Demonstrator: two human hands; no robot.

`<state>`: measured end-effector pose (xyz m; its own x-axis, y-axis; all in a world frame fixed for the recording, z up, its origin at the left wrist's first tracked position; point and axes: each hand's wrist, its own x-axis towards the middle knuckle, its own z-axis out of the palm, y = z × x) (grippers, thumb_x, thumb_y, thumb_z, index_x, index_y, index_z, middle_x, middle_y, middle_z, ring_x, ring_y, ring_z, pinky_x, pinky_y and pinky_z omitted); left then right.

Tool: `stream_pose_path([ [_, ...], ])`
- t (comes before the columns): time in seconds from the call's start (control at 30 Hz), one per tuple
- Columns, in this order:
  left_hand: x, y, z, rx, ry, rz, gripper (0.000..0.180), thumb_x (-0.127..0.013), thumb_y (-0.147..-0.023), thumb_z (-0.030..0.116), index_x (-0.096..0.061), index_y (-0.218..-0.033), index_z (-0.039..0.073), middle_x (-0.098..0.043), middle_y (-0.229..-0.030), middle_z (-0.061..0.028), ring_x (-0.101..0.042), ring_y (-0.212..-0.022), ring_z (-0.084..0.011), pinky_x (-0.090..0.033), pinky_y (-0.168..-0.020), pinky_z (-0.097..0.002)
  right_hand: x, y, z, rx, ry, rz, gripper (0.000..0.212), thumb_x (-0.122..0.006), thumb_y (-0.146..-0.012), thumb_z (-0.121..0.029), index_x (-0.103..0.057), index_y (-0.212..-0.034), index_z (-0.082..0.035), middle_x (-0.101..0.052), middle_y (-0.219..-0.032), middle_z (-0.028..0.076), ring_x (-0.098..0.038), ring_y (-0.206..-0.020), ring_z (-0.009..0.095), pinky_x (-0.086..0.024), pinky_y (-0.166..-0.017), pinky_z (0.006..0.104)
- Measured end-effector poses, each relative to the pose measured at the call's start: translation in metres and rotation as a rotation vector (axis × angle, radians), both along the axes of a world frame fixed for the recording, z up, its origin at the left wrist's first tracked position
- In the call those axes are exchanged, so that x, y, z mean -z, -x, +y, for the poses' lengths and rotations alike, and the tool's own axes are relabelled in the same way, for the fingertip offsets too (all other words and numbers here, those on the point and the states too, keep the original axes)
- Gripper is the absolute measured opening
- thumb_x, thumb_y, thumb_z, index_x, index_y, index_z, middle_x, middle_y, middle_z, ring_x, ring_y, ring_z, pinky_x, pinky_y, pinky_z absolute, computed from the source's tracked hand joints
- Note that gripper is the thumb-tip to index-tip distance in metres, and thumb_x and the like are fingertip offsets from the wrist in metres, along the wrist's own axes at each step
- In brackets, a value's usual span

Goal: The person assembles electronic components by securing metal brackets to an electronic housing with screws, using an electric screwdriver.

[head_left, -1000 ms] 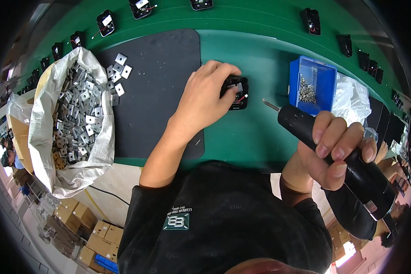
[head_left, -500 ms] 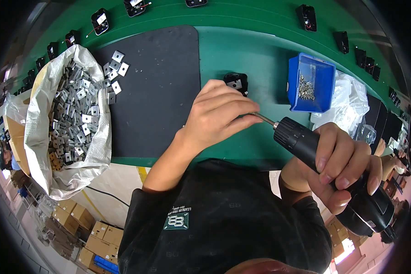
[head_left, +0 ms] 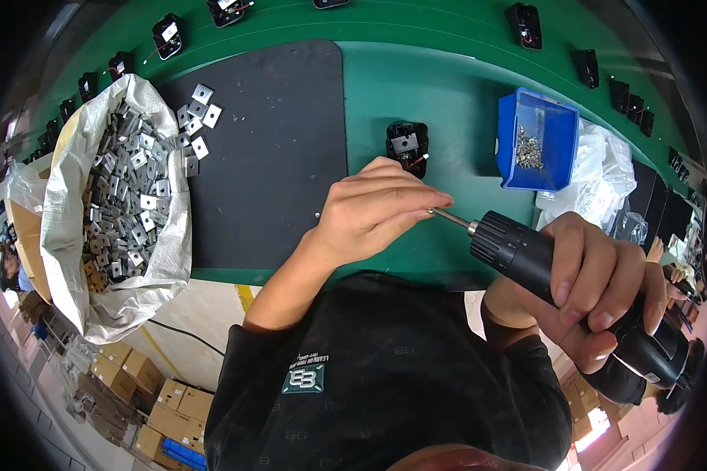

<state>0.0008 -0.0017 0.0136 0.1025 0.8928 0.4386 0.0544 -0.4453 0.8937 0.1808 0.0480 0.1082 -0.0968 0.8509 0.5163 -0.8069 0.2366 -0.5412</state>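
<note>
My right hand (head_left: 605, 275) is wrapped round a black electric screwdriver (head_left: 518, 253), its metal bit (head_left: 454, 219) pointing left and slightly away from me. At the bit's tip is a small shiny piece that looks like a screw (head_left: 431, 210), mostly hidden by my fingers. My left hand (head_left: 381, 206) is closed in a pinch around that tip, thumb and fingertips together. Just beyond my left hand lies a black plastic housing (head_left: 408, 147), with a metal plate (head_left: 404, 143) inside and a short red wire with a white plug at its right edge.
A blue bin (head_left: 554, 149) of small screws stands at the right, before clear plastic bags (head_left: 605, 169). On the left, a white sack (head_left: 59, 235) is full of square metal plates; several more lie on the black mat (head_left: 267, 157). More black housings (head_left: 524, 26) line the far green surface.
My left fingertips and the bit's tip have shifted slightly left and nearer me, uncovering more of the black housing. The screwdriver's rear has swung a little to the right.
</note>
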Motion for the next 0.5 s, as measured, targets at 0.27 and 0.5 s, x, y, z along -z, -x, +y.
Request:
stream_pose_path([
  [0.27, 0.001, 0.003, -0.001, 0.007, -0.048, 0.050, 0.016, -0.069, -0.085, 0.004, -0.071, -0.098, -0.004, -0.074, -0.090, -0.0132, -0.070, -0.079, -0.0252, -0.049, -0.071, -0.0349, 0.005, -0.002, 0.010, -0.120, -0.070, -0.016, 0.037, -0.080, -0.075, -0.008, -0.061, -0.105, -0.019, -0.058, -0.080, -0.003, -0.059, -0.064, 0.007, -0.050, -0.064, 0.0225],
  [0.5, 0.004, 0.012, 0.003, -0.089, -0.224, 0.248, 0.036, -0.078, -0.079, 0.018, -0.070, -0.107, -0.003, -0.074, -0.099, -0.0144, -0.070, -0.089, -0.0262, -0.048, -0.075, -0.0356, 0.006, 0.000, 0.012, -0.105, 0.014, -0.044, 0.038, -0.080, -0.076, -0.011, -0.061, -0.107, -0.020, -0.058, -0.082, -0.004, -0.059, -0.064, 0.006, -0.049, -0.065, 0.0214],
])
